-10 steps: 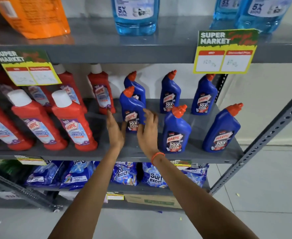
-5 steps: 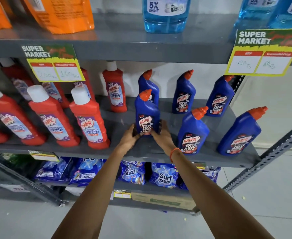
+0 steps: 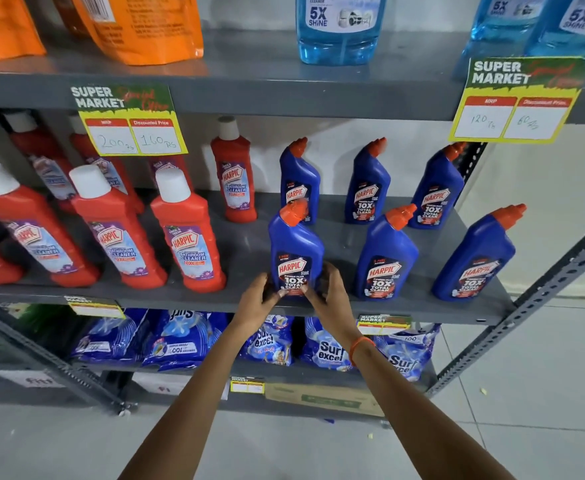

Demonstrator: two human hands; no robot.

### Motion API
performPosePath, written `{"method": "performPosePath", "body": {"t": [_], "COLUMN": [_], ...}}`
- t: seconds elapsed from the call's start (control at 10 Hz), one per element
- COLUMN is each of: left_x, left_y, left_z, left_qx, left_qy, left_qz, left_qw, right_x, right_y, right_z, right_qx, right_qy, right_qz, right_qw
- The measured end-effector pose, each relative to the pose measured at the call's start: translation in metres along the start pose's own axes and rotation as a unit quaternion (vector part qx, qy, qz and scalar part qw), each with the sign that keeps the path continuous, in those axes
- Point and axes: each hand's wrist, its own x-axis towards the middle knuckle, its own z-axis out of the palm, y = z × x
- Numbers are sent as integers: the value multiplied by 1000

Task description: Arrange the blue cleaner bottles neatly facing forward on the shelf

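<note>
Both hands grip the base of one blue Harpic toilet-cleaner bottle (image 3: 296,252) at the front edge of the grey middle shelf (image 3: 246,244): the left hand (image 3: 258,301) wraps its lower left side and the right hand (image 3: 329,297) its lower right, fingers curled around the label's bottom edge. The bottle stands upright with its label facing the person and its orange cap (image 3: 293,212) angled toward 1 o'clock. Five other blue bottles share the shelf: two in the front row at 3 o'clock from the held one (image 3: 384,261) (image 3: 474,261), and three in the back row toward 12 and 1 o'clock (image 3: 299,183) (image 3: 367,187) (image 3: 438,192). All show their labels forward, though the rightmost front bottle leans and sits farther from its neighbour. Red Harpic bathroom cleaner bottles (image 3: 187,233) stand at 9 o'clock. The step in hand appears to be squaring this first front bottle into line. The next move likely calls for releasing it once it sits flush with the row, then reaching toward 3 o'clock to even the spacing, taking care not to knock the bottle directly behind.
</note>
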Motion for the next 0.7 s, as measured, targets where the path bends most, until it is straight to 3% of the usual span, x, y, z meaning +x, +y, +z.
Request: {"method": "performPosePath", "body": {"t": [0.5, 0.7], "left_x": [-3, -17], "left_y": [15, 36], "left_z": [-4, 12], "left_qx": [13, 190], "left_qy": [9, 21], "left_qz": [-35, -99], "left_qw": [999, 976], "right_x": [-3, -2], "right_y": [-22, -30], "right_z": [-6, -20], "right_qx": [-57, -187], "right_qy": [-15, -67], "right_qz": [22, 55], "right_qw": [998, 978]}}
